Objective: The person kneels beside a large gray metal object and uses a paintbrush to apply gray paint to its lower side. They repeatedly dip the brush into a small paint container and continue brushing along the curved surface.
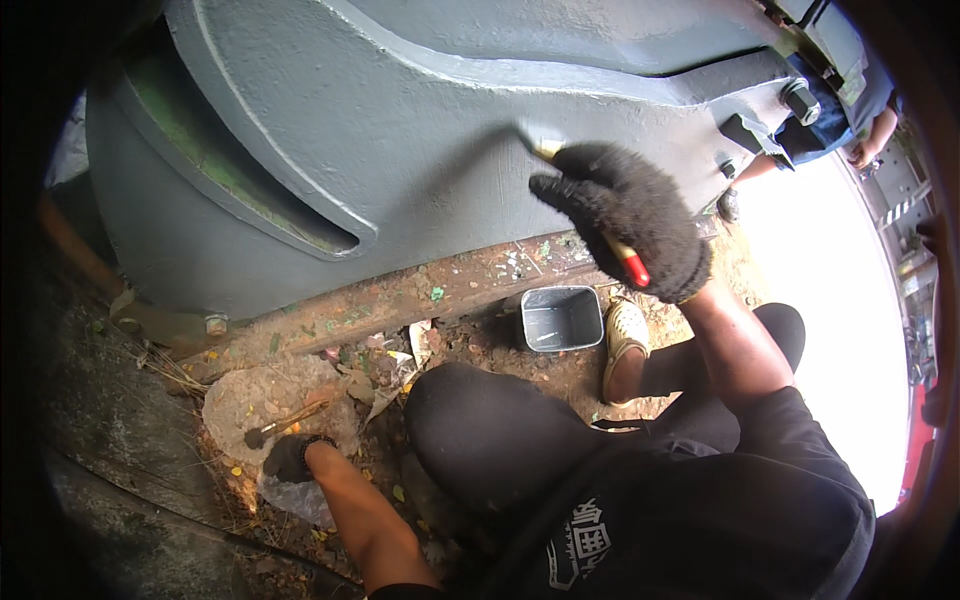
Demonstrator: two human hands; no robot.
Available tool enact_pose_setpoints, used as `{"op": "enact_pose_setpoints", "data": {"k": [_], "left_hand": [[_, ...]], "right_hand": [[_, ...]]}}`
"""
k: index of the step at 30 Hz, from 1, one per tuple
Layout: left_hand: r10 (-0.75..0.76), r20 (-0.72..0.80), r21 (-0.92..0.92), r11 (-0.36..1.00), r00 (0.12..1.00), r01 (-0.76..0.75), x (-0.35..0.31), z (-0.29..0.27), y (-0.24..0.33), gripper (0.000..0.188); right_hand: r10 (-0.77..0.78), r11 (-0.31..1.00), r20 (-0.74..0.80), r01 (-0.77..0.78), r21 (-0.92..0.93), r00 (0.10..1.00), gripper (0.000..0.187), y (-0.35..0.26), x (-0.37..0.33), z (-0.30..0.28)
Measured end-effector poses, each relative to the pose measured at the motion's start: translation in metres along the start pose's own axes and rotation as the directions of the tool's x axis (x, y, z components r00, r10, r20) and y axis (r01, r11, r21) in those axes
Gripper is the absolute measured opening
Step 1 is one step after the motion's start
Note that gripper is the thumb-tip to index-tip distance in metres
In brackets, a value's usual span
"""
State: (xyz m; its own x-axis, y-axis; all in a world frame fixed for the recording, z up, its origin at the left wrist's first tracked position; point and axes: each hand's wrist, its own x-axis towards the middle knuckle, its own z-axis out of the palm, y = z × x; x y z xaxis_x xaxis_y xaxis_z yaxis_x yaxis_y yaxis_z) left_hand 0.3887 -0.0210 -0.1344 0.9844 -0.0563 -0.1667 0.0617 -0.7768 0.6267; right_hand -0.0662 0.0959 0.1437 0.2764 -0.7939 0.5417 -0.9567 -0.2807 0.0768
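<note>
My right hand [635, 205], in a dark knitted glove, is closed around a paintbrush [632, 264] with a red-tipped handle. The brush's head points up and left, against or very near the side of a large grey-painted metal casing [420, 165]. On the left, my left hand [288, 459], also gloved, is down by a flat stone [250, 400] and a piece of clear plastic [297, 497]; its fingers are not clear to see. A second, small dark-tipped brush [259, 437] lies on the stone beside that hand. Below the casing stands a squarish tub [562, 345] with grey paint inside.
A rusty, paint-spotted beam [430, 290] runs beneath the casing. Bolts [799, 102] stick out at its right end. My foot in a pale clog [627, 335] is beside the tub. Dry leaves and scraps litter the ground. Another person [850, 115] is at the upper right.
</note>
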Motion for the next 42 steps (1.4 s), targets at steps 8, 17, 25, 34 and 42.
{"op": "enact_pose_setpoints", "data": {"k": [8, 17, 25, 34, 42], "left_hand": [[-0.029, 0.016, -0.103, 0.994, 0.999, 0.030, -0.007, -0.003, -0.002, 0.051], [0.167, -0.078, 0.141, 0.978, 0.983, -0.155, 0.026, 0.027, -0.025, 0.030], [0.191, -0.116, 0.180, 0.969, 0.975, -0.168, 0.029, 0.030, -0.023, 0.025], [0.342, -0.175, 0.399, 0.882, 0.923, -0.251, 0.062, 0.083, -0.053, 0.027], [0.339, -0.161, 0.538, 0.817, 0.927, -0.205, 0.112, 0.100, -0.062, 0.034]], "right_hand": [[-0.088, 0.994, -0.076, 0.093, 0.056, 0.993, 0.037, -0.007, -0.037, 0.063], [-0.004, 0.944, 0.592, -0.192, 0.267, 0.806, 0.041, -0.034, -0.065, 0.113], [-0.137, 0.990, 0.027, 0.137, -0.014, 0.990, 0.036, -0.023, 0.032, 0.014], [0.009, 0.995, -0.068, -0.003, 0.096, 0.998, 0.034, -0.034, 0.004, 0.059], [-0.115, 0.935, 0.431, -0.050, 0.352, 0.895, 0.053, -0.037, -0.079, 0.128]]}}
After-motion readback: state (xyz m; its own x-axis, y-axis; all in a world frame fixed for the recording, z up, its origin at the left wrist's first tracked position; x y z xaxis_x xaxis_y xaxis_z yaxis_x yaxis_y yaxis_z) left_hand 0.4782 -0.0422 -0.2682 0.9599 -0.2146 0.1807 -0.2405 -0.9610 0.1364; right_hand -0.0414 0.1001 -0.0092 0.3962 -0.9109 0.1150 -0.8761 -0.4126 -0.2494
